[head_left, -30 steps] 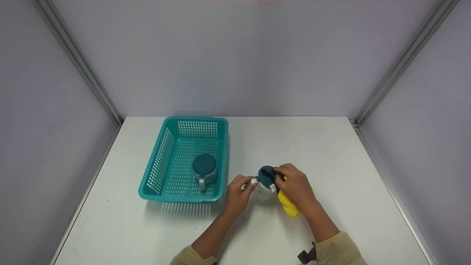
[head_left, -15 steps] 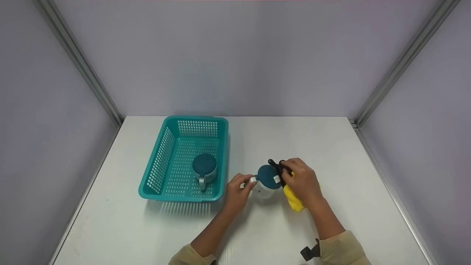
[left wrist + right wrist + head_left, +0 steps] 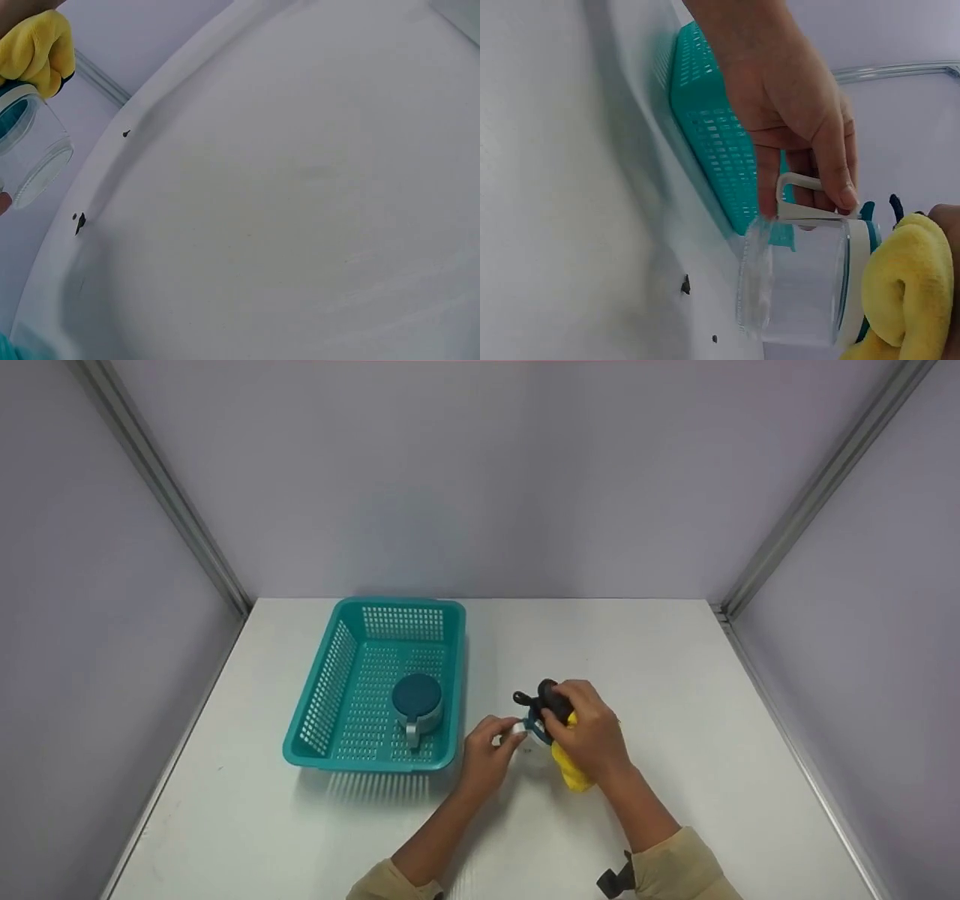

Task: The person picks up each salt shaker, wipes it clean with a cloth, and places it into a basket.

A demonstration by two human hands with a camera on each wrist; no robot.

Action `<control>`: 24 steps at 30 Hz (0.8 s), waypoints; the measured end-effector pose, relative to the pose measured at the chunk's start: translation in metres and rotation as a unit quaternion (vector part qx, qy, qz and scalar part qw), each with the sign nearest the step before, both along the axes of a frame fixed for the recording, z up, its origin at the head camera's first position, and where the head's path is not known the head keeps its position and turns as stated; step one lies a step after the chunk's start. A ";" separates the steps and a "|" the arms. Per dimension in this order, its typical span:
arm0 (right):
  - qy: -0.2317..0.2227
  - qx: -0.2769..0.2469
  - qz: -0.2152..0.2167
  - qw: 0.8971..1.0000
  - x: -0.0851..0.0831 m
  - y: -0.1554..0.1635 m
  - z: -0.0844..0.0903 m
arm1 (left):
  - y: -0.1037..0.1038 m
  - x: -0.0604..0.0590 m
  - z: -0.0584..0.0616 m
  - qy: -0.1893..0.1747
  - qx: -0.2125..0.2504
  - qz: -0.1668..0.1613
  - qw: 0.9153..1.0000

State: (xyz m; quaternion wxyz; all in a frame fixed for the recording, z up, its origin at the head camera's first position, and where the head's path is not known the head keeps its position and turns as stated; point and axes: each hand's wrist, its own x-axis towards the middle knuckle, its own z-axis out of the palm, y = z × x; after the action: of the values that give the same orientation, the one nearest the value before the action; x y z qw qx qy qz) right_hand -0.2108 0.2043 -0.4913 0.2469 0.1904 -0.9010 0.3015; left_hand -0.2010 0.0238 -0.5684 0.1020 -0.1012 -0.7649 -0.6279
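Observation:
My left hand (image 3: 484,757) pinches the white handle (image 3: 801,181) of a clear glass jar (image 3: 802,285). In the right wrist view the jar stands above the white table. A dark teal lid (image 3: 535,729) tops it, mostly hidden under a yellow-and-black cloth (image 3: 911,285). My right hand (image 3: 592,735) grips this bunched cloth and presses it onto the lid. The cloth's yellow part (image 3: 570,769) hangs below the right fingers, while its black part spreads over the lid. In the left wrist view, the jar's glass body (image 3: 37,150) shows at the left edge, under the cloth.
A teal perforated basket (image 3: 459,682) stands on the table (image 3: 645,652) left of the hands. Inside it sits another jar with a dark teal lid (image 3: 417,694) and a grey handle. Grey-white walls (image 3: 480,480) close off the back and sides.
My right hand first drew the cloth off to the lid's right, baring a white patch on the lid, then brought it back left over the lid. The left hand stays on the handle.

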 end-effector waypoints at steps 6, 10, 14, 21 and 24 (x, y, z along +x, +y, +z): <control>0.077 0.087 -0.009 0.993 0.000 -0.003 -0.007 | 0.002 0.001 -0.001 0.014 -0.001 0.016 1.000; 0.077 0.138 -0.018 0.987 0.003 -0.002 -0.011 | 0.001 -0.001 -0.004 0.021 -0.005 0.025 0.999; 0.047 0.139 0.012 0.989 0.007 0.000 -0.014 | 0.001 -0.002 -0.006 0.031 -0.010 0.035 0.999; 0.065 0.103 0.073 0.990 0.007 0.002 -0.018 | 0.001 -0.004 -0.005 0.044 -0.005 0.032 0.998; 0.071 0.090 0.076 0.990 0.008 0.002 -0.019 | 0.002 -0.003 -0.003 0.040 -0.002 0.028 0.999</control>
State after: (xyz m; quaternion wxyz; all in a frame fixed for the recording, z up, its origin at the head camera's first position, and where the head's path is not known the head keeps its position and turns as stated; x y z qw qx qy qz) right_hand -0.2030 0.2066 -0.5106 0.2684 0.3009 -0.8877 0.2225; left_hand -0.2038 0.0253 -0.5715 0.1492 -0.1052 -0.7642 -0.6185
